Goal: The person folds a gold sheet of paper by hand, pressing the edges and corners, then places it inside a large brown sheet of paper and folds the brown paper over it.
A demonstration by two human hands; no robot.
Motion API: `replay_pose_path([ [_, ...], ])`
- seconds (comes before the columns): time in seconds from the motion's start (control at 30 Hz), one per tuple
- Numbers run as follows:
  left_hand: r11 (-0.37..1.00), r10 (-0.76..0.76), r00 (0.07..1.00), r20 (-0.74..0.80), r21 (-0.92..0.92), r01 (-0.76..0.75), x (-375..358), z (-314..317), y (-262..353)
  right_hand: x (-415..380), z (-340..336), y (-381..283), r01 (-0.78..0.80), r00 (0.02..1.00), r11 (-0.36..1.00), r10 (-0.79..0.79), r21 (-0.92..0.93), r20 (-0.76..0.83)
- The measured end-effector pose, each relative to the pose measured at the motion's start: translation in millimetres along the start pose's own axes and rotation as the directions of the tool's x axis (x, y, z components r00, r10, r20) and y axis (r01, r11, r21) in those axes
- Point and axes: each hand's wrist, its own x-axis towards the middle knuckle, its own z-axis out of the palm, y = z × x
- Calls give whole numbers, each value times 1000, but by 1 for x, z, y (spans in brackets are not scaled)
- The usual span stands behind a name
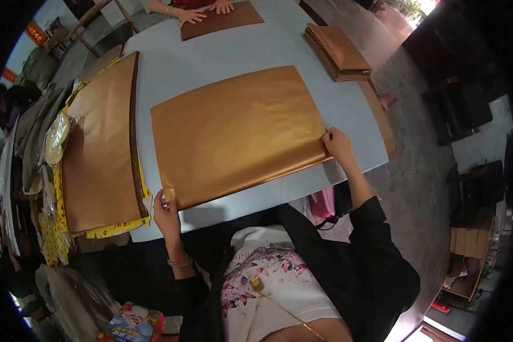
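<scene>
A large sheet of golden-brown paper (239,125) lies across the grey-blue tabletop in front of me. Its near edge is raised and curls over between my hands. My left hand (166,212) pinches the near left corner. At the near right corner, my right hand (337,143) grips the same sheet with its fingers closed. To my left rests a tall stack of similar brown sheets (100,148) on a yellow patterned cloth (117,229).
Across the table another person's hands (192,15) lie flat on a folded brown sheet (225,23). A pile of folded brown paper (339,50) sits at the far right edge. A plastic-wrapped item (57,139) is beside the left stack. A colourful box (132,323) is low at left.
</scene>
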Motion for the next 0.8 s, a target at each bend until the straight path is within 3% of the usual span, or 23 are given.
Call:
replay_pose_path([
  [0.07,1000,11,999,-32,18,-10,6,5,-24,3,7,4,-25,999,1000,25,-5,-21],
  [0.13,996,7,999,-44,-86,-10,2,5,-10,4,15,11,65,994,998,-67,-26,-86],
  [0.17,999,47,999,-26,2,-47,5,5,-29,3,13,9,48,996,999,-49,-15,-79],
  [0.23,998,31,999,-31,-49,-33,5,5,-18,1,10,5,20,996,1000,-21,-14,-87],
  [0.43,999,45,997,-69,26,-43,2,7,-16,4,12,6,4,1000,1000,-4,-26,-11],
  [0.5,998,-26,997,-70,-62,22,2,8,-14,4,12,6,16,1000,998,-16,-53,-11],
  [0.63,997,31,998,-59,-73,-36,2,7,-14,2,5,-1,-22,999,997,24,-70,22],
  [0.7,999,35,999,-21,16,-34,0,3,-7,1,2,-4,-22,1000,999,23,-49,16],
  [0.8,996,-77,996,40,49,75,4,2,-15,3,6,0,-32,999,999,33,-41,32],
])
